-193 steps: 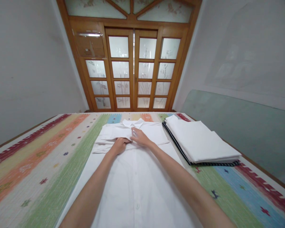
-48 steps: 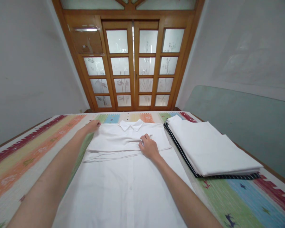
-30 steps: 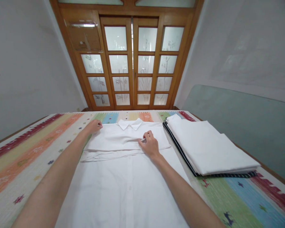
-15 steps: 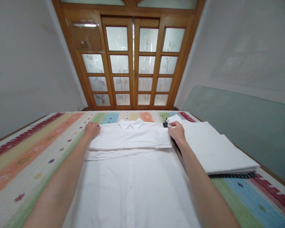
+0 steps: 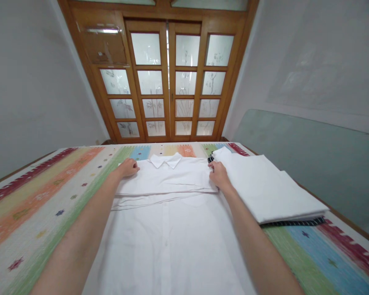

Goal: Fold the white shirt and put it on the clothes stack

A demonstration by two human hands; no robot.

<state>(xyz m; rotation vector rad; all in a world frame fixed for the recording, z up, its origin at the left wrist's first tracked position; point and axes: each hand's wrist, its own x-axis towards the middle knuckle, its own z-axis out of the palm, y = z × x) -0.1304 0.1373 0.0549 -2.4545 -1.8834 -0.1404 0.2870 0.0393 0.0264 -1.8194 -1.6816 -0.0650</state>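
Note:
A white buttoned shirt (image 5: pixel 187 229) lies front up before me, its collar (image 5: pixel 165 160) at the far end. Layered white cloth (image 5: pixel 169 180), apparently the folded sleeves, spans its chest below the collar. My left hand (image 5: pixel 128 168) is closed at the left shoulder edge, fingers curled over the fabric. At the right shoulder, my right hand (image 5: pixel 218 173) pinches the cloth between thumb and fingers. Parts of the fingertips are hidden on both hands.
A pile of folded white garments (image 5: pixel 270 188), with dark striped cloth (image 5: pixel 298 222) under it, lies right beside the shirt. A colourful patterned cover (image 5: pixel 76 196) spreads underneath. A pale green panel (image 5: pixel 310 151) stands along the right side; wooden glazed doors (image 5: pixel 169 82) are beyond.
Both hands have moved slightly inward along the shirt's shoulders, closer together. The folded cloth's top edge now merges more smoothly with the shoulder area. The view has shifted a little.

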